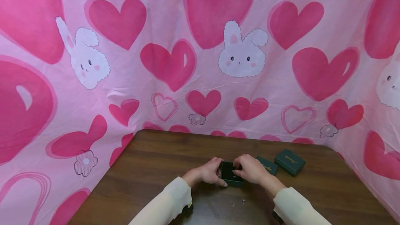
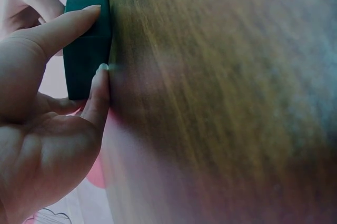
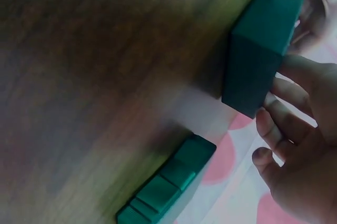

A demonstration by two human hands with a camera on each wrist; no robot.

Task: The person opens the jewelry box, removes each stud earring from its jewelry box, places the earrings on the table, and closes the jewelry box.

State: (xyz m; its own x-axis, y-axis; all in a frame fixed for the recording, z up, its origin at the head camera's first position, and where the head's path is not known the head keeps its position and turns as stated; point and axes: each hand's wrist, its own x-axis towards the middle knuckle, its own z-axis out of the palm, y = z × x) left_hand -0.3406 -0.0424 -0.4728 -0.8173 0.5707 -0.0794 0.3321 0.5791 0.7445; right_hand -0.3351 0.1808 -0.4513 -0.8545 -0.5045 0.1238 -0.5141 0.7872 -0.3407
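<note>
A small dark green jewelry box stands without a lid on the wooden table, and my left hand grips it by the side. Two tiny silvery stud earrings show on its black insert. In the left wrist view, the thumb presses the outer wall of the box and other fingers reach round its end. My right hand bends over the open top, its fingertips at the insert beside the earrings. In the right wrist view its thumb and index tips are hidden behind the box wall; I cannot tell whether they pinch anything.
Two small shiny pieces, one a silvery stud, lie on the table nearer me. Beyond my right hand are a green lid with gold lettering and a similar green box. A pink heart-patterned cloth hangs behind the table.
</note>
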